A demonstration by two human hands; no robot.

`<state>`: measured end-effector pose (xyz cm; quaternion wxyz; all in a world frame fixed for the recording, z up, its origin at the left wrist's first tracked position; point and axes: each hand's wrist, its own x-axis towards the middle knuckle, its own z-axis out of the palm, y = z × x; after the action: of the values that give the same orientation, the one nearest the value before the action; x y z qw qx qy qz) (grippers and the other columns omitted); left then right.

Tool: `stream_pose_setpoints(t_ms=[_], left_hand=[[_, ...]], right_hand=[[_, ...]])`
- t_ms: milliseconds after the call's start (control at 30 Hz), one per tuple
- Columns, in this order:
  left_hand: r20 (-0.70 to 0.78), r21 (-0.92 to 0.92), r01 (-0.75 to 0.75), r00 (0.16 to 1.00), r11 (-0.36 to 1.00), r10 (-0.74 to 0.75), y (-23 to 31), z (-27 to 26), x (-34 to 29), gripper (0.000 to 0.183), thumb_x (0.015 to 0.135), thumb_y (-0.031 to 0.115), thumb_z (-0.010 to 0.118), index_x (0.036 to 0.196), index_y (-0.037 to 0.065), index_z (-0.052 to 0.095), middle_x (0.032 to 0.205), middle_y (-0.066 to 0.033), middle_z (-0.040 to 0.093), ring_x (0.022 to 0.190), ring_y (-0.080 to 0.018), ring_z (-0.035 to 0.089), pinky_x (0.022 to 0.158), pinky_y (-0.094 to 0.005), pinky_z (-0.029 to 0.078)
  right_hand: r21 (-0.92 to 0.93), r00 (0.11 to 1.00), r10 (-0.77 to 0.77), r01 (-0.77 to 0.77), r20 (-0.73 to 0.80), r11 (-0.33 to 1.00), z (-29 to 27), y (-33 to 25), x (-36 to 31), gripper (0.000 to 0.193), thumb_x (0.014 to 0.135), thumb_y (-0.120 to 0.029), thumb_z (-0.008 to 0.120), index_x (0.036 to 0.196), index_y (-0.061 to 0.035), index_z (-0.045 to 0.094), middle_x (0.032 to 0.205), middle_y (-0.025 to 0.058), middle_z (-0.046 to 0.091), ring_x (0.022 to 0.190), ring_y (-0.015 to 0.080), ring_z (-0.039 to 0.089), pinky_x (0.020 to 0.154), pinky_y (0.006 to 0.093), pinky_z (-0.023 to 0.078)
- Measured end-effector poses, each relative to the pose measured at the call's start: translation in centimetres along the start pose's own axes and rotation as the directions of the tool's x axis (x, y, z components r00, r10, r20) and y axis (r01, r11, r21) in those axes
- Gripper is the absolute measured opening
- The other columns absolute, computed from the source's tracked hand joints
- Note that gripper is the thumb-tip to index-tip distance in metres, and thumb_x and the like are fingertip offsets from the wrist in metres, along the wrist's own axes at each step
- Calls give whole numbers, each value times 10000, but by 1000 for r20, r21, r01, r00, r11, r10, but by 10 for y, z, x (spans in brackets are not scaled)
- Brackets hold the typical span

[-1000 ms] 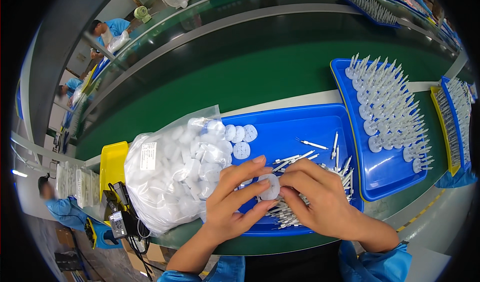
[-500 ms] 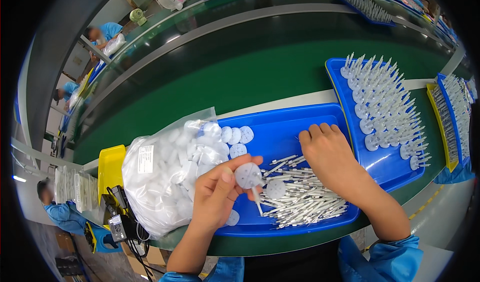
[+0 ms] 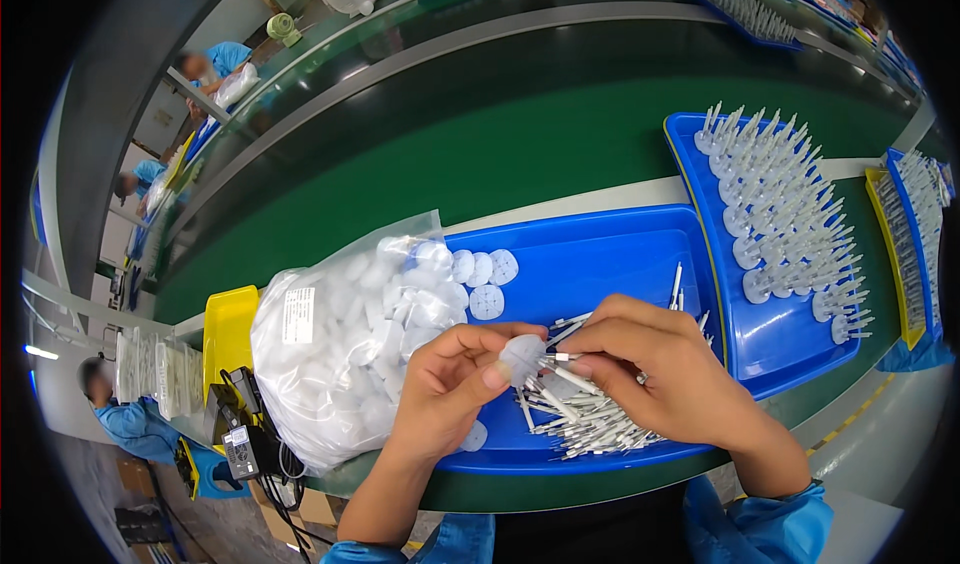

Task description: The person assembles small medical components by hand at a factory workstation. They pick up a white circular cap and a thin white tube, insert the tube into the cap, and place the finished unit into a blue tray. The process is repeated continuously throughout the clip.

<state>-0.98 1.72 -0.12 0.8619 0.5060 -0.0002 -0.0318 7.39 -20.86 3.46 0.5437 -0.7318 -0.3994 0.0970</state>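
Note:
My left hand (image 3: 448,386) pinches a translucent round plastic disc (image 3: 522,357) between thumb and fingers. My right hand (image 3: 665,369) has come up close to it, its fingertips closed on a thin white stick (image 3: 560,357) whose end meets or nearly meets the disc; the exact contact is too small to make out. Under both hands lies a heap of similar white sticks (image 3: 590,426) in a blue tray (image 3: 590,254). Several loose discs (image 3: 487,302) rest at that tray's left side, beside a clear plastic bag (image 3: 325,374) full of discs.
At the right, a second blue tray (image 3: 682,144) holds rows of discs with sticks standing up (image 3: 785,204). Beyond it are stacked blue and yellow trays (image 3: 908,264). A yellow bin (image 3: 230,329) and a black adapter with cables (image 3: 240,452) sit left. A green conveyor (image 3: 450,144) runs behind.
My right hand has moved left and nearer from the tray's far side and now holds a stick at the disc. My left hand has tilted the disc and shifted slightly right.

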Motion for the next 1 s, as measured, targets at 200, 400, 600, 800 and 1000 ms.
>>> stream_pose_setpoints(t_ms=[200,400,600,800,1000], left_hand=[[19,23,-31,999,999,30,0,-3,-1,195,919,24,706,1103,-15,658,1275,-240,637,1154,-247,630,1033,-411,487],[50,218,-168,986,961,161,-3,-1,1,218,888,-52,709,1099,-43,656,1255,-247,641,1131,-251,642,990,-407,521],[50,208,-148,989,967,141,0,0,1,201,890,-47,708,1085,-52,658,1242,-249,645,1122,-255,646,993,-414,521],[51,139,-88,995,986,82,0,-1,1,204,880,-62,710,1080,-56,669,1244,-238,646,1131,-253,643,1002,-417,512],[107,373,-247,969,894,223,-5,7,0,247,856,-90,718,1099,-63,683,1251,-219,636,1174,-274,622,1018,-405,496]], right_hand=[[-22,1000,8,-7,29,1000,-3,2,3,113,895,-29,690,1002,-4,716,808,111,695,646,198,659,544,296,484],[73,983,160,-166,86,983,-3,-1,0,125,894,-64,667,992,10,644,703,167,663,576,311,662,526,366,490],[78,988,141,-146,67,986,-4,-1,0,116,898,-70,668,988,-1,644,694,163,664,570,305,665,522,359,492],[-78,998,57,-54,35,995,-1,-2,-3,110,913,-96,659,979,-7,653,711,173,681,596,335,674,541,395,509],[-2,987,132,-133,94,991,2,-2,0,135,945,-137,657,956,-6,629,720,195,685,608,359,677,541,415,511]])
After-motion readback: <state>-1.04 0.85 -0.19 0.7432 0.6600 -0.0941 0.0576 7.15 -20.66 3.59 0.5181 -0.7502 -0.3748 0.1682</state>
